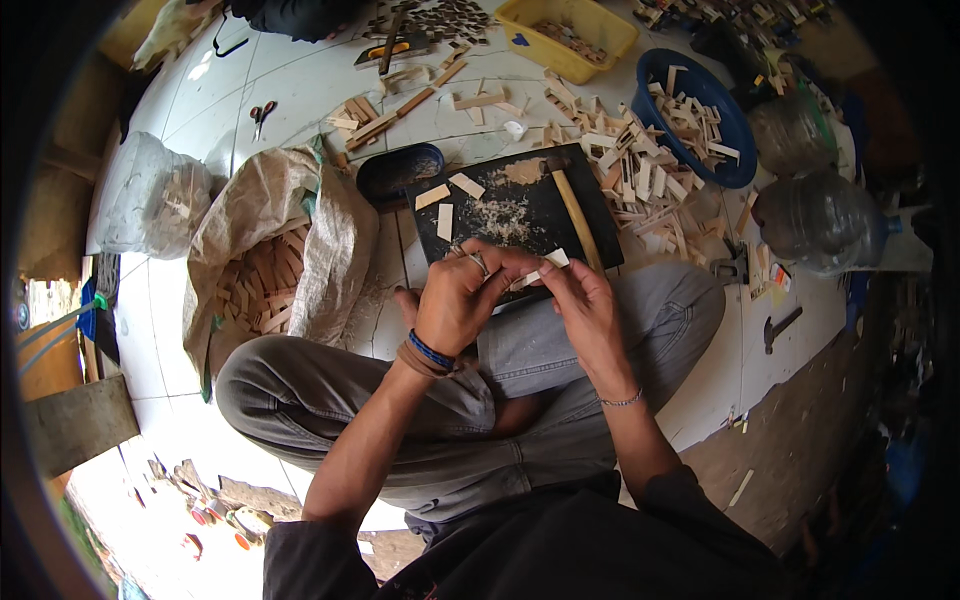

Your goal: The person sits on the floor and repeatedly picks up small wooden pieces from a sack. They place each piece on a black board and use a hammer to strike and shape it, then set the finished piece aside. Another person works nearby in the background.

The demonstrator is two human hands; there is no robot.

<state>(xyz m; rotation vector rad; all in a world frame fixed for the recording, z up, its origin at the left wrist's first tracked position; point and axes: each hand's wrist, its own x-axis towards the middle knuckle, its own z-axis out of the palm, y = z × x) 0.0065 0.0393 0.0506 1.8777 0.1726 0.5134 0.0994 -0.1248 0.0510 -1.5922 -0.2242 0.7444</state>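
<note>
Above my crossed legs, my left hand (462, 292) and my right hand (584, 303) meet at a small pale wooden piece (553, 260). Fingers of both hands pinch it, and they cover part of it. Just beyond lies a black board (475, 258) scattered with sawdust (500, 222). Three loose wooden pieces, one of them a short pale block (445, 222), rest on its left part. Along the board's right side lies a hammer (575, 215), its wooden handle pointing toward me.
An open sack (345, 215) of wooden pieces stands at left, near a dark blue tray (385, 178). A wood pile (640, 165) and blue basin (735, 172) are at right. Farther off are a yellow tub (600, 68) and scissors (262, 117). Plastic bottles (820, 220) lie far right.
</note>
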